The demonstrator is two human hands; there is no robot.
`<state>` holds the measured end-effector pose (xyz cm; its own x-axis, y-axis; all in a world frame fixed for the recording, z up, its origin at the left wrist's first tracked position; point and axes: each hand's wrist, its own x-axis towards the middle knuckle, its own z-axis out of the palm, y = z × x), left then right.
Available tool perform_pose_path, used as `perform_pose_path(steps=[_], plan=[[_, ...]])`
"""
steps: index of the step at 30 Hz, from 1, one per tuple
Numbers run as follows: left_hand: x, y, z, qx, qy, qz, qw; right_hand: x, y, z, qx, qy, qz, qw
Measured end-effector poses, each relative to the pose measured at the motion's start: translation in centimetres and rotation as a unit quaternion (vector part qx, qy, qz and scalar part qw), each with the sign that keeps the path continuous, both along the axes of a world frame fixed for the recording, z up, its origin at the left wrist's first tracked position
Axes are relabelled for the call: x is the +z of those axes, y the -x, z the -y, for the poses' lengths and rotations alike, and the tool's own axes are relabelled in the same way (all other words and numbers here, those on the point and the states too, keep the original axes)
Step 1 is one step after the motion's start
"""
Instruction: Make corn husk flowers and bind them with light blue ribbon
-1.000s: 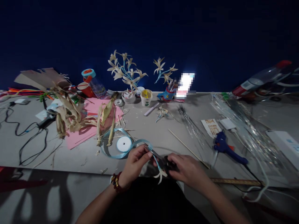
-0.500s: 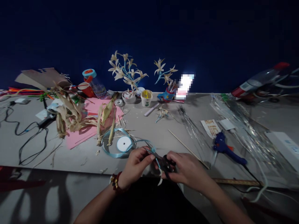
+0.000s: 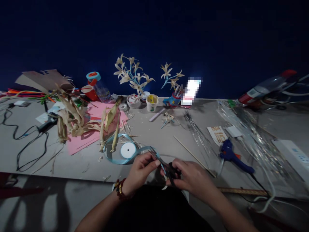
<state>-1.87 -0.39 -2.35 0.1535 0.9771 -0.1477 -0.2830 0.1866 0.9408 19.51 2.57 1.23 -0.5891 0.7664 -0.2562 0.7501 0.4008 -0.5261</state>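
Observation:
My left hand (image 3: pixel 143 169) is closed, pinching light-blue ribbon (image 3: pixel 151 149) between thumb and fingers at the table's front edge. The ribbon loops back to a white spool (image 3: pixel 128 150) lying flat. In my right hand (image 3: pixel 191 175) are dark scissors (image 3: pixel 171 170), my fingers around the handles. Their blades point up and left, lying across the ribbon close to my left fingertips. Beneath the scissors a pale husk petal (image 3: pixel 165 187) shows on a blue-wrapped stem, mostly hidden by the hands and scissors.
Dried corn husks (image 3: pixel 72 119) lie on pink paper (image 3: pixel 83 141) at left. Husk-flower branches (image 3: pixel 135 75) stand behind several cups. A blue glue gun (image 3: pixel 234 156), thin wires (image 3: pixel 196 129), a stick (image 3: pixel 193 154) and a clear plastic bundle (image 3: pixel 253 135) lie at right.
The scissor blades have shifted slightly and look more spread around the ribbon near my left fingers. Less of the pale petal below shows now. The camera view has moved a little.

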Motion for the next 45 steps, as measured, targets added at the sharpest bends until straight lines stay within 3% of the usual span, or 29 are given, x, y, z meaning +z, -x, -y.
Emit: perform_pose_path(steps=[10,19,30,38,45], plan=[[-0.1,0.1,-0.2,-0.003,-0.013,0.004,1.0,1.8,0.7,0.0,0.007,0.031,0.006,0.999],[-0.4,0.0,0.0,-0.007,-0.011,0.011,1.0,0.7,0.3,0.5,0.017,-0.069,0.022,0.997],[0.4,-0.1,-0.1,-0.005,-0.002,0.028,1.0,0.2,0.2,0.4,0.008,-0.078,0.025,0.997],[0.7,0.0,-0.6,-0.018,-0.024,0.024,0.999,1.1,-0.1,-0.4,-0.037,0.093,-0.073,0.992],[0.5,0.4,-0.7,-0.032,-0.031,0.01,0.999,1.6,0.6,-0.7,-0.051,0.105,-0.061,0.991]])
